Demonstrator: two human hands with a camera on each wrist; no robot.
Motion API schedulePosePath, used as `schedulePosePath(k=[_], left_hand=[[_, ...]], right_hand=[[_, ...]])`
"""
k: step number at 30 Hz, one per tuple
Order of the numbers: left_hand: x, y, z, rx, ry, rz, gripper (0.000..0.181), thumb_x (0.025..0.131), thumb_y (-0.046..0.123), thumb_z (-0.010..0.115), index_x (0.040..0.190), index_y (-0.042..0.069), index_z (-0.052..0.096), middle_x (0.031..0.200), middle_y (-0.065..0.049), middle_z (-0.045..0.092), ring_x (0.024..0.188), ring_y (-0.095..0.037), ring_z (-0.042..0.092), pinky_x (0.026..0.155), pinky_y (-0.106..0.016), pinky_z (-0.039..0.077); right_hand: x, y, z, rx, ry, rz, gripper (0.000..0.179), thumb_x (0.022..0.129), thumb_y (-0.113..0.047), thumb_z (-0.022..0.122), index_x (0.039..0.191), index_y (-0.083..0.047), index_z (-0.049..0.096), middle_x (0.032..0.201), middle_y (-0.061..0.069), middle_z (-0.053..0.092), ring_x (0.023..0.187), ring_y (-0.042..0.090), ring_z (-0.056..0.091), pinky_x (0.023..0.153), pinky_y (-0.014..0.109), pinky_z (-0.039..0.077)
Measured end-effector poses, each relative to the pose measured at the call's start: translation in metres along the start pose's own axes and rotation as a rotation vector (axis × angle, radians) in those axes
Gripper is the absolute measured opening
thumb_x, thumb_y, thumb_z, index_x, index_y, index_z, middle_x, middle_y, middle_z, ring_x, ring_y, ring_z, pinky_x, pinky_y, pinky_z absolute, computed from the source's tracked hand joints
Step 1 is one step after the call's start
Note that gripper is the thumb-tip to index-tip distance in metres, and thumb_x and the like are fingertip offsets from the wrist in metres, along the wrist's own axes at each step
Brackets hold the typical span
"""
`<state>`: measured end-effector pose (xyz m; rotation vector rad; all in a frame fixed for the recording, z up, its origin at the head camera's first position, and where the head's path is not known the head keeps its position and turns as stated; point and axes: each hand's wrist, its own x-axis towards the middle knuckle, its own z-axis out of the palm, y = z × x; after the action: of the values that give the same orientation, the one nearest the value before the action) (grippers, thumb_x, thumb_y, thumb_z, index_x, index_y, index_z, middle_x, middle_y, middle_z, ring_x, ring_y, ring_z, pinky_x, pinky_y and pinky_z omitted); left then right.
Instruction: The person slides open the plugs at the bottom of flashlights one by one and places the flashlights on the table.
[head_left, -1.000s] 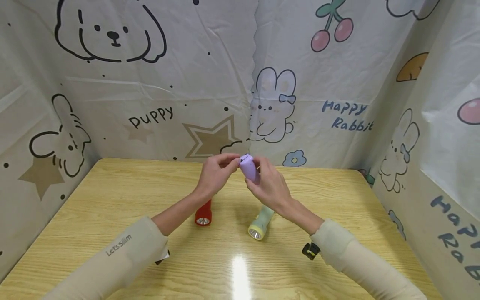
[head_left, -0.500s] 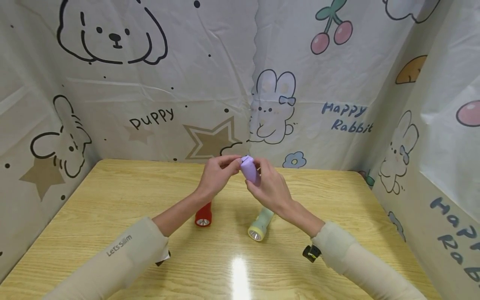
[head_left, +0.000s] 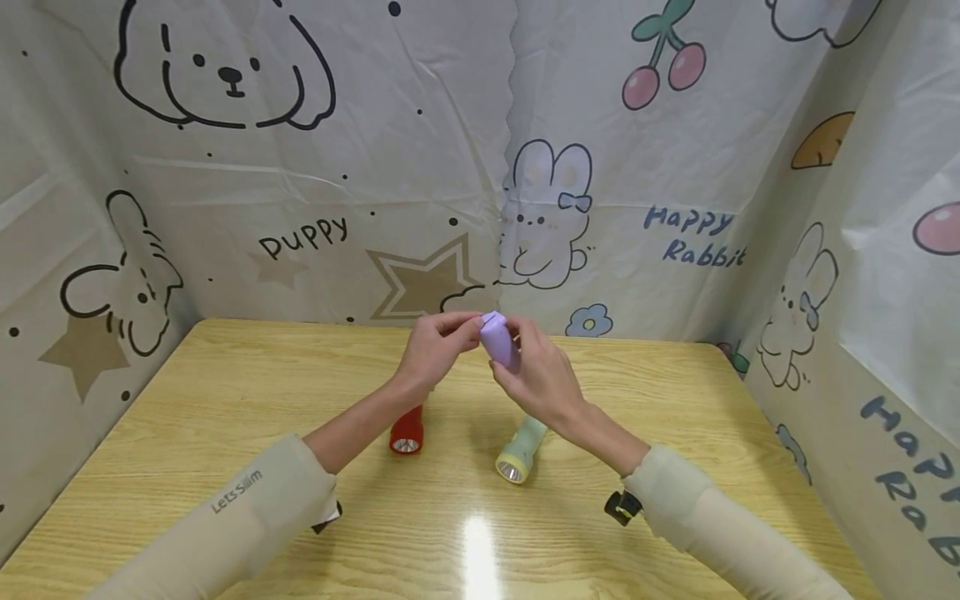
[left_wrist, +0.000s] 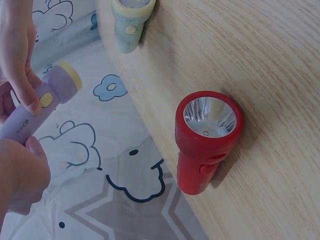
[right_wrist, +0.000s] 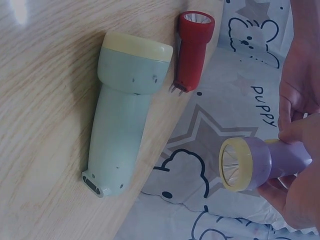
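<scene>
In the head view a purple flashlight [head_left: 498, 342] is held up over the far part of the table, tail end upward. My right hand [head_left: 543, 367] grips its body, and in the left wrist view the right thumb lies by its yellow switch [left_wrist: 46, 100]. My left hand [head_left: 435, 350] has thumb and fingertips pinched at the tail end. The right wrist view shows the flashlight's yellow-rimmed lens [right_wrist: 235, 164], unlit. Below the hands a red flashlight [head_left: 407, 429] and a pale green flashlight [head_left: 522, 450] lie on the table.
The wooden table [head_left: 262, 375] ends at a patterned cloth wall [head_left: 315, 167], with more cloth on both sides. In the right wrist view metal prongs [right_wrist: 176, 90] stick out of the red flashlight's tail. The green one has a slotted tail tab [right_wrist: 91, 184].
Both hands stay nearly in place with the purple flashlight. The dark marks seen at its tail end a second ago no longer show in the head view.
</scene>
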<state>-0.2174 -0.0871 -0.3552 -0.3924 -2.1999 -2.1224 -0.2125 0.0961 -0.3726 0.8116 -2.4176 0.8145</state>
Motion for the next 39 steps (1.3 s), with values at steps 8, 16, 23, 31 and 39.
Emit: schedulePosePath(k=[8, 16, 23, 31, 39], left_hand=[[0.0013, -0.001, -0.0014, -0.032, -0.014, -0.037, 0.03, 0.101, 0.014, 0.061, 0.121, -0.007, 0.067, 0.119, -0.02, 0.065, 0.108, -0.031, 0.065, 0.091, -0.032, 0.054], [0.0023, -0.0034, -0.0025, -0.042, -0.016, -0.071, 0.029, 0.101, 0.014, 0.061, 0.12, -0.007, 0.066, 0.119, -0.02, 0.065, 0.108, -0.031, 0.065, 0.091, -0.032, 0.054], [0.0036, -0.003, -0.0027, -0.05, -0.008, -0.085, 0.03, 0.101, 0.014, 0.061, 0.12, -0.008, 0.066, 0.119, -0.02, 0.064, 0.108, -0.031, 0.066, 0.091, -0.032, 0.054], [0.0035, -0.0038, -0.0036, -0.051, -0.003, -0.104, 0.03, 0.101, 0.015, 0.061, 0.12, -0.008, 0.065, 0.12, -0.021, 0.064, 0.108, -0.032, 0.066, 0.092, -0.033, 0.053], [0.0035, -0.0041, -0.0038, -0.039, 0.006, -0.111, 0.03, 0.101, 0.016, 0.062, 0.119, -0.007, 0.066, 0.119, -0.021, 0.064, 0.107, -0.031, 0.066, 0.091, -0.031, 0.054]], right_hand=[[-0.0002, 0.0011, 0.0, -0.009, -0.007, -0.002, 0.051, 0.083, -0.008, 0.078, 0.126, 0.003, 0.051, 0.111, 0.018, 0.061, 0.094, 0.027, 0.064, 0.073, 0.037, 0.058], [-0.0017, 0.0016, -0.0019, -0.002, -0.01, -0.008, 0.05, 0.084, -0.008, 0.078, 0.126, 0.003, 0.053, 0.111, 0.017, 0.062, 0.092, 0.026, 0.064, 0.072, 0.037, 0.058], [-0.0006, 0.0013, -0.0017, 0.007, -0.013, -0.006, 0.05, 0.084, -0.008, 0.079, 0.126, 0.004, 0.054, 0.112, 0.018, 0.063, 0.094, 0.028, 0.065, 0.074, 0.038, 0.059], [0.0, 0.0009, -0.001, -0.002, -0.017, -0.007, 0.051, 0.083, -0.007, 0.08, 0.126, 0.004, 0.055, 0.113, 0.018, 0.063, 0.095, 0.028, 0.065, 0.076, 0.038, 0.059], [-0.0012, -0.0005, -0.0012, 0.0, -0.023, -0.006, 0.053, 0.083, -0.007, 0.08, 0.128, 0.004, 0.055, 0.114, 0.018, 0.063, 0.097, 0.029, 0.065, 0.077, 0.039, 0.059]])
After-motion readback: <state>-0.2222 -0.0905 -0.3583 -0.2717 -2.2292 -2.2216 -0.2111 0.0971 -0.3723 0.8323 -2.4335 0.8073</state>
